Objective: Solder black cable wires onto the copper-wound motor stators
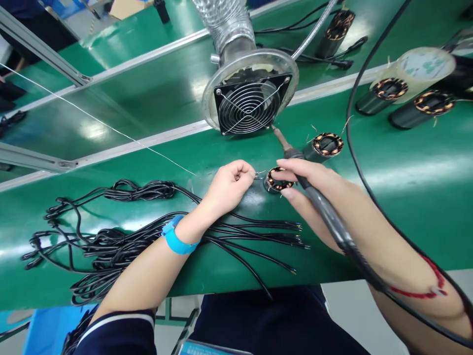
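Observation:
My left hand (234,185), with a blue band at its wrist, is closed in a pinch on the end of a black power cable, its thin wire tips (260,174) poking out toward a small motor stator (273,186) with copper windings. My right hand (308,180) has a soldering iron (320,203) lodged in it, tip pointing up and away near the fan. Its thumb and fingertips also rest on that stator's rim. Just behind stands another stator (325,147) with loose wire ends. A thin white strand (148,147), likely solder wire, stretches toward my left hand.
Bundled black cables (118,241) cover the left of the green bench (254,271). A fume duct with a fan (248,109) hangs close ahead. More stators (421,109) and a tape roll (414,71) stand at right. The iron's black cord (353,118) loops there.

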The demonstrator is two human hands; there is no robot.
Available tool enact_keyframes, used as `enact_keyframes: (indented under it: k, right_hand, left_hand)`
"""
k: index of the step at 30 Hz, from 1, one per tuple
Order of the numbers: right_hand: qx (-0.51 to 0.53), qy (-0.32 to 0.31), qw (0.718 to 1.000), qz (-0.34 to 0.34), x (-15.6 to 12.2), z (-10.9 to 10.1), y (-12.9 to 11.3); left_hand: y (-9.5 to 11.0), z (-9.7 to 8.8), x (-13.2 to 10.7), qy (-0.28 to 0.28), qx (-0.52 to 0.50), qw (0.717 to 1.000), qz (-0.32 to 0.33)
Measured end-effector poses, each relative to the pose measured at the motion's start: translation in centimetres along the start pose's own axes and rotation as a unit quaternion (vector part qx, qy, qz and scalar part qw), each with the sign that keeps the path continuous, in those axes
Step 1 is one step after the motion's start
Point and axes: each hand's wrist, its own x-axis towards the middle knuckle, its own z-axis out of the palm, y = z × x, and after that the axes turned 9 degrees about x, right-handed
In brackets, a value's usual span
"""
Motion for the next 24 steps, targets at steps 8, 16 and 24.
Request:
enact_keyframes:
  k: [8, 16, 24]
  right_hand:
    - [-0.034, 0.056, 0.998, 0.019, 0.4, 2.9, 0.9]
    - [-0.077, 0.120, 0.989, -0.027, 0.3, 4.8, 1.5]
    - [-0.047, 0.132, 0.988, -0.063, 0.5, 4.8, 1.5]
  left_hand:
    - [0.1, 0.0, -0.2, -0.002, -0.012, 1.000, 0.006]
    - [0.1, 0.3, -0.4, -0.006, -0.029, 0.999, 0.022]
    - [-0.6, 0.2, -1.2, 0.040, -0.019, 0.998, 0.052]
